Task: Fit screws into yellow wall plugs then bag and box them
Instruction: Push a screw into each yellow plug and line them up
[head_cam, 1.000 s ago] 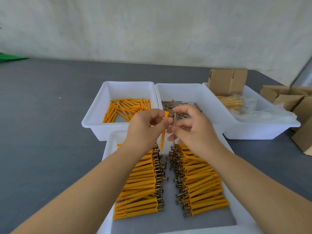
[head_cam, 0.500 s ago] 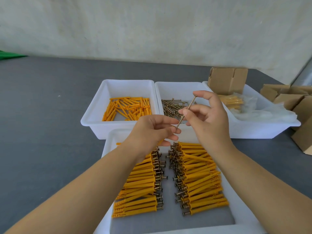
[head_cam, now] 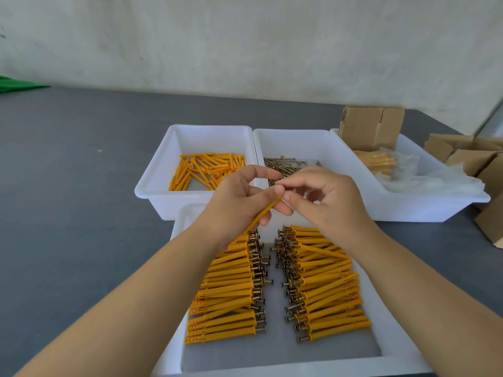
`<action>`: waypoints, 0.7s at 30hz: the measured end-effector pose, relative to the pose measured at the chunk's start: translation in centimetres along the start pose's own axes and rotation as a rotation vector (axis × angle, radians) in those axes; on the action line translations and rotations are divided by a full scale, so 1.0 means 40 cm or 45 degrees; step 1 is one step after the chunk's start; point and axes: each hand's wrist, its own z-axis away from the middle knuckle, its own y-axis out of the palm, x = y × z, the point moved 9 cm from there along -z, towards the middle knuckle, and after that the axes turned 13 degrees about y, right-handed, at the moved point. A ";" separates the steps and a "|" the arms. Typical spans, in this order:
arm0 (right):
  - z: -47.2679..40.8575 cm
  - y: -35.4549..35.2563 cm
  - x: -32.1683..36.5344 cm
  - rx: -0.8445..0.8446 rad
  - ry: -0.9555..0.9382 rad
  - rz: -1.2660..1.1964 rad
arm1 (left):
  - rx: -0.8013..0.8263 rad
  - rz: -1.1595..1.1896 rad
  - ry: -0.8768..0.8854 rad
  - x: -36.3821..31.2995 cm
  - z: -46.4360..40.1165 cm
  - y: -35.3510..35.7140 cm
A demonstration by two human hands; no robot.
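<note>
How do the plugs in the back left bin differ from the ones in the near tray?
The bin plugs have no screws and lie jumbled in a loose heap. The tray plugs each carry a screw, its head sticking out, and lie in two neat rows with heads facing the middle. Both are yellow.

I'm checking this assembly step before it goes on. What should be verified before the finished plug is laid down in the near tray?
1. Left hand grips the yellow plug: ok.
2. Right hand at the plug's upper end: ok.
3. Screw fully seated: cannot tell, fingers hide it.
4. Bare room in the near tray in front of the assembled rows: ok.
5. Loose screws left in the middle bin: ok.
</note>
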 end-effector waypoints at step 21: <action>0.009 0.176 -0.024 0.242 0.164 0.635 | -0.599 -0.575 0.059 -0.076 0.015 -0.182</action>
